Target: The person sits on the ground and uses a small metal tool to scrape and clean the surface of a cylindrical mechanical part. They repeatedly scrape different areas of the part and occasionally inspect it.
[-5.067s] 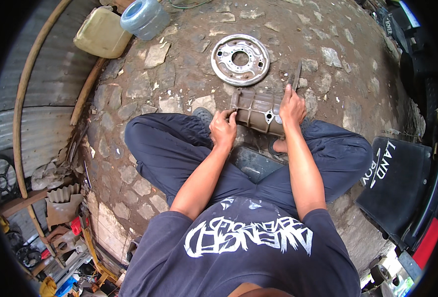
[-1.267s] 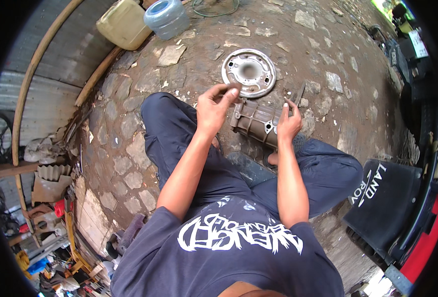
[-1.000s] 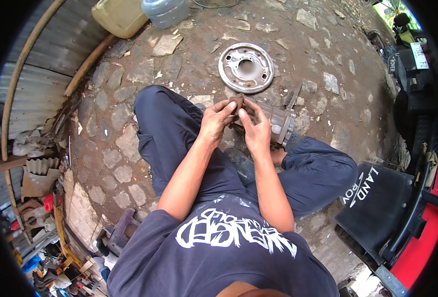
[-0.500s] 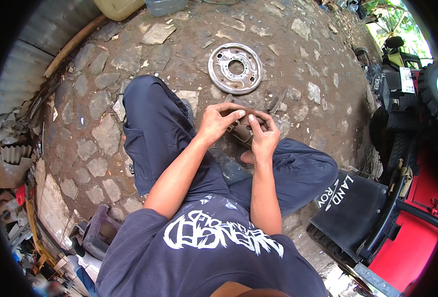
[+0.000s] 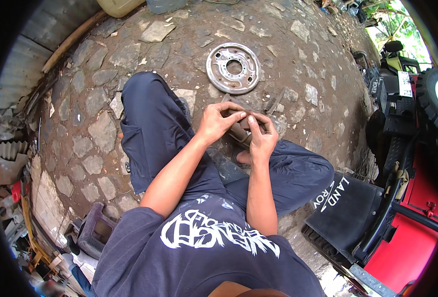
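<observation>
Above my lap, my left hand (image 5: 218,121) and my right hand (image 5: 263,137) meet, thumbs almost touching. Both are closed, pinching a small brown flat piece (image 5: 247,114) between thumbs and fingers; its exact kind is unclear. Just below the fingers shows a curved brownish metal part (image 5: 239,134), partly hidden by my hands, so I cannot tell whether they touch it. Beyond my hands a round, worn metal plate (image 5: 220,74) with a central hole and several smaller holes lies flat on the ground.
My bent knees flank the work on an uneven stone-and-dirt floor (image 5: 102,133). At the right stands a red vehicle (image 5: 402,247) with a black mud flap (image 5: 347,208). A purple-grey plastic seat (image 5: 92,230) is at lower left; a yellowish container (image 5: 120,6) stands at the far left.
The whole view has shifted slightly left. My hands keep nearly the same pinching pose, with the brown piece tilted a little differently between them. The round plate has stayed in place.
</observation>
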Action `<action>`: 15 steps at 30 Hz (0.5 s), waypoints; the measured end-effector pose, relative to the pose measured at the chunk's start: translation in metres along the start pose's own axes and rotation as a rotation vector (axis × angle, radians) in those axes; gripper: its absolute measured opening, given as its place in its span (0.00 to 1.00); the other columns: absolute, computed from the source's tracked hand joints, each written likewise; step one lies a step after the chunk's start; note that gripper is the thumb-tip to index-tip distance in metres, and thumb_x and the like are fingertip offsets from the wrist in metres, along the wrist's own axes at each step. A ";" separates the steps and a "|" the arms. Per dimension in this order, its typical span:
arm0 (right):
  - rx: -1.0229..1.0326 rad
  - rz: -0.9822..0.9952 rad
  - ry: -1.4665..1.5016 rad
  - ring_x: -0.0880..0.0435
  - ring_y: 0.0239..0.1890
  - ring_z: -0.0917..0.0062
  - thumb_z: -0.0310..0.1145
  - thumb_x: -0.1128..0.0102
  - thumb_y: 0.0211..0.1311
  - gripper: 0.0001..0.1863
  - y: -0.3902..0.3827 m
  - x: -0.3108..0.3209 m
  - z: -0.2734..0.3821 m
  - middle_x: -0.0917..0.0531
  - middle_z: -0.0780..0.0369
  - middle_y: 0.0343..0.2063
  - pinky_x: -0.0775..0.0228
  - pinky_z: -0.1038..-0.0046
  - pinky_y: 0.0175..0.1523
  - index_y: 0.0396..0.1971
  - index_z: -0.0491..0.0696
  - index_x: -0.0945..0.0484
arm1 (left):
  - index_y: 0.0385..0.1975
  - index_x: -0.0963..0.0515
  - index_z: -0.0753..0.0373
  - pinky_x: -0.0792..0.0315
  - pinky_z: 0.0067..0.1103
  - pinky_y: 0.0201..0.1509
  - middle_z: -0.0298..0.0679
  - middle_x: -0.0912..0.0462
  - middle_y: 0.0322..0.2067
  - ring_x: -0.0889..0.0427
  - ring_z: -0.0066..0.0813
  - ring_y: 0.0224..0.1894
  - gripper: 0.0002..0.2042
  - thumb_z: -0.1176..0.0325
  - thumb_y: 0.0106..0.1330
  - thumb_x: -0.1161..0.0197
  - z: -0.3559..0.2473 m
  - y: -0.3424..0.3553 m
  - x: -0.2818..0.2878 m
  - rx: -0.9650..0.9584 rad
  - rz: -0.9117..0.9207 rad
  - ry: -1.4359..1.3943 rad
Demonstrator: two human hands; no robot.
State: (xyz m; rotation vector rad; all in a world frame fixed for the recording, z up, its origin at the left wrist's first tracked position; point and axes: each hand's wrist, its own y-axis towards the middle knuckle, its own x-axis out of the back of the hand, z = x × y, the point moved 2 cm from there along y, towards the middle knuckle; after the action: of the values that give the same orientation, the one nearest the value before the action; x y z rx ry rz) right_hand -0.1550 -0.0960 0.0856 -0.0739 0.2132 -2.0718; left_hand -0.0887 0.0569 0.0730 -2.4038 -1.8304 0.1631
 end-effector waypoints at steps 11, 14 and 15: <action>-0.085 0.111 0.250 0.16 0.44 0.81 0.33 0.27 0.71 0.12 -0.002 0.009 -0.012 0.12 0.64 0.41 0.25 0.76 0.54 0.46 0.42 0.15 | 0.45 0.11 0.66 0.23 0.18 0.33 0.33 0.09 0.30 0.17 0.16 0.29 0.12 0.73 0.64 0.22 0.015 -0.001 -0.006 0.140 0.005 -0.261; -0.166 0.194 0.201 0.16 0.43 0.82 0.33 0.24 0.68 0.15 0.000 0.021 -0.012 0.13 0.63 0.41 0.25 0.76 0.53 0.48 0.43 0.16 | 0.44 0.11 0.66 0.26 0.17 0.29 0.33 0.10 0.30 0.19 0.14 0.26 0.11 0.73 0.63 0.21 0.008 -0.002 -0.006 0.096 0.003 -0.195; -0.185 0.223 0.154 0.16 0.43 0.81 0.33 0.24 0.67 0.15 0.001 0.023 -0.007 0.13 0.63 0.41 0.25 0.76 0.53 0.48 0.43 0.17 | 0.43 0.11 0.66 0.26 0.17 0.29 0.33 0.10 0.30 0.19 0.14 0.27 0.11 0.73 0.63 0.21 0.007 -0.003 -0.008 0.073 -0.009 -0.198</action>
State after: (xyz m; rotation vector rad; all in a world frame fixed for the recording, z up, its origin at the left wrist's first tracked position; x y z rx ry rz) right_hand -0.1665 -0.1156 0.0782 -0.0026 0.4865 -1.8320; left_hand -0.0951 0.0507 0.0664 -2.4047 -1.8772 0.4748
